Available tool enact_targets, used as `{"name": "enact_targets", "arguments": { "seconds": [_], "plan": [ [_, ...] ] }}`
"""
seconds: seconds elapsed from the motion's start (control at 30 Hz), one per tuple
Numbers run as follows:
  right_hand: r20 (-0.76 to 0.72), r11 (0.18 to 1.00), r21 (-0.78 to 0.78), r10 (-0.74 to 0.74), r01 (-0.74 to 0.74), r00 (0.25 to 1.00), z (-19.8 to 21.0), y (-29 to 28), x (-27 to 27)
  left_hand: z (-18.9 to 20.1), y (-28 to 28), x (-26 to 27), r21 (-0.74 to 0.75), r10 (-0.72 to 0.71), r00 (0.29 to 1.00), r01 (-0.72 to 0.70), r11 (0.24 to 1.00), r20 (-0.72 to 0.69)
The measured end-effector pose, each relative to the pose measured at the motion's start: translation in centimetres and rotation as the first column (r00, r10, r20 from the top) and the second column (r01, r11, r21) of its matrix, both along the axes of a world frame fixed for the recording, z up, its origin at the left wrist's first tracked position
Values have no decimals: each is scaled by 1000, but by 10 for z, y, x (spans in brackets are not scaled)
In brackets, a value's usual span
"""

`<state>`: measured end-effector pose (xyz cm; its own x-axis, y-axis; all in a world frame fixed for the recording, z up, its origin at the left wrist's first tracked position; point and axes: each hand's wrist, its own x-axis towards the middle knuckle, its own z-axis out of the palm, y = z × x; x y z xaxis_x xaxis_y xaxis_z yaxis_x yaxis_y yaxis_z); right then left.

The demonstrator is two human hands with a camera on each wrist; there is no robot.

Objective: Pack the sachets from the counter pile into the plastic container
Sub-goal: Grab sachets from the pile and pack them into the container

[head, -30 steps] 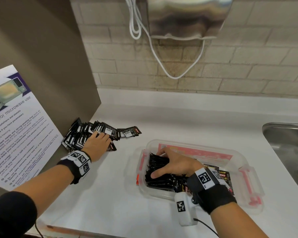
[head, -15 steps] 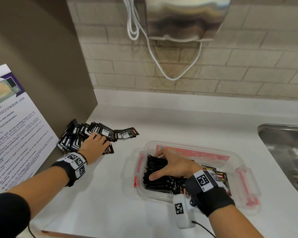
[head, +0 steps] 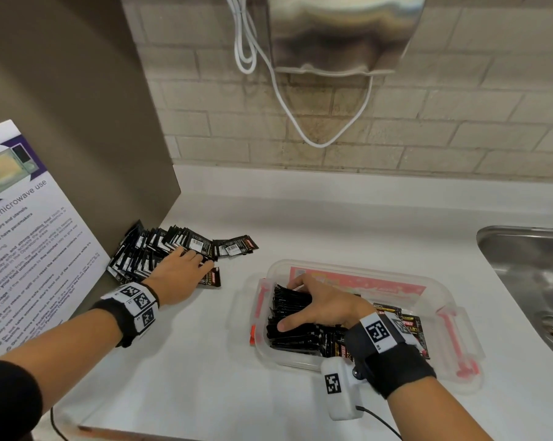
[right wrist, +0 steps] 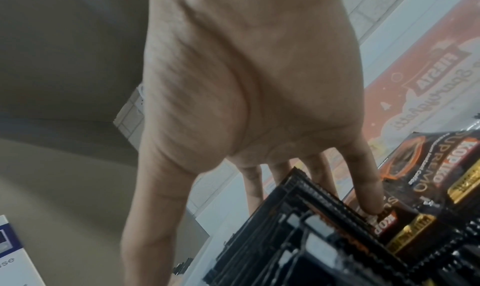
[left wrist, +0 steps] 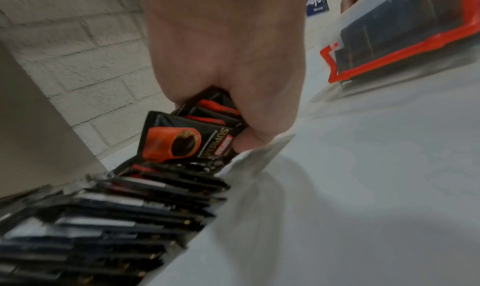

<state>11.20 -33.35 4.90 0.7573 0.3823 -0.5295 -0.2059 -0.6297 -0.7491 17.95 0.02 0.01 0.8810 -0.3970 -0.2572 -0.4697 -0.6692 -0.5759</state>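
The left hand [head: 176,275] grips a few sachets [left wrist: 192,134] at the pile [head: 160,253] – far left on the counter [head: 348,224]. The right hand [head: 326,308] rests flat, fingers straight, on the packed row [head: 288,326] in the container [head: 440,294], near right.
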Motion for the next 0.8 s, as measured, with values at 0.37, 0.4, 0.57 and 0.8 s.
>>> {"name": "enact_targets", "arguments": {
  "seconds": [0.37, 0.4, 0.57, 0.8],
  "plan": [
    [-3, 999, 1, -36, 36, 999, -1, -6, 1, 67, -51, -8, -833, 8, 978, -182, 522, -209],
    [-3, 999, -1, -38, 38, 999, -1, -7, 1, 74, -59, -8, -866, -19, 976, -183, 466, -216],
    [-1, 999, -4, -37, 37, 999, -2, -9, 2, 95, -116, -11, -952, -201, 937, -254, 172, -286],
    [21, 998, 27, -59, 59, 998, 0, -11, 3, 87, -179, -11, -965, -379, 900, -136, 223, -214]
  ]
}}
